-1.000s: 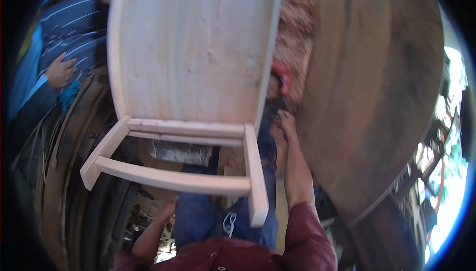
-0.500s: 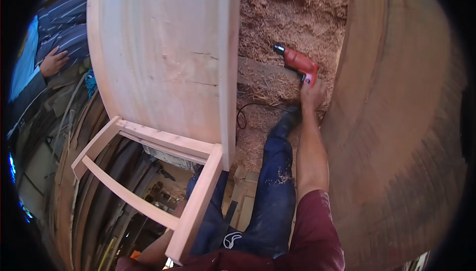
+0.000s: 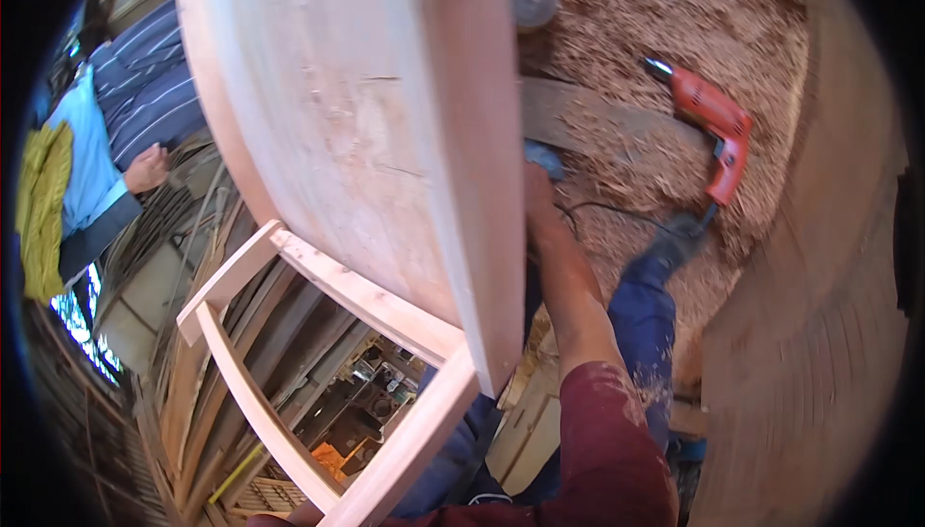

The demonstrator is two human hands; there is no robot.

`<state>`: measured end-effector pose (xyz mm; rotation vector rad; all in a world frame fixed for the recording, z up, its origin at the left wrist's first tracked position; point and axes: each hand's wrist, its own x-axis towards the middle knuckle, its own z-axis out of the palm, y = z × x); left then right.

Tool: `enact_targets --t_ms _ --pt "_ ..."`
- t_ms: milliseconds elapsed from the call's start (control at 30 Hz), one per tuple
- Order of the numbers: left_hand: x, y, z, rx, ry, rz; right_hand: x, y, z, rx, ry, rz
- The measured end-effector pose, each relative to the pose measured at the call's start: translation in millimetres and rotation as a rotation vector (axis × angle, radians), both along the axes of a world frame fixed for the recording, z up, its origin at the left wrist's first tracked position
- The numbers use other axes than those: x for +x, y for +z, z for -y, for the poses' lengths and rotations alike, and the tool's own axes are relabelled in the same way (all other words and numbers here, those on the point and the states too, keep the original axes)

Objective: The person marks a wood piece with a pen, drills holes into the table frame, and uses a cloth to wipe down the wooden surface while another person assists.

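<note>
A wide pale wooden panel (image 3: 318,142) stretches away from me, with an open wooden frame (image 3: 361,286) of rails at its near end. My right arm reaches forward along the panel's right side. My right hand (image 3: 539,188) is close against that side, low down; its fingers are hidden behind the panel's edge. Just beyond it shows a small blue thing (image 3: 545,159) I cannot make out. A red power drill (image 3: 715,118) lies on the wood shavings to the right, with no hand on it. Of my left arm only a sliver shows below the frame; its hand is out of sight.
Shavings (image 3: 617,7) cover the floor, with a flat board (image 3: 617,122) and a grey round thing (image 3: 533,2) among them. A large brown wooden slab (image 3: 819,334) stands at right. Another person's hand (image 3: 147,169) shows at far left, above stacked timber (image 3: 193,373).
My right hand has let go of the drill, now lying on the shavings, and moved left to the panel's side. The view has shifted, and the other person's hand has lowered.
</note>
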<state>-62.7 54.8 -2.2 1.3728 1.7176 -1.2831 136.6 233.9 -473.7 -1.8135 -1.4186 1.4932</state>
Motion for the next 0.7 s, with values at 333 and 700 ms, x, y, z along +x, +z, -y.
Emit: enact_targets --t_ms 333,700 --pt "14 -9 15 0.096 0.097 -0.081 91 155 64 0.218 -0.793 -0.211" --pt "11 -2 7 0.555 0.429 0.372 226 472 -3 0.553 -0.984 -0.148"
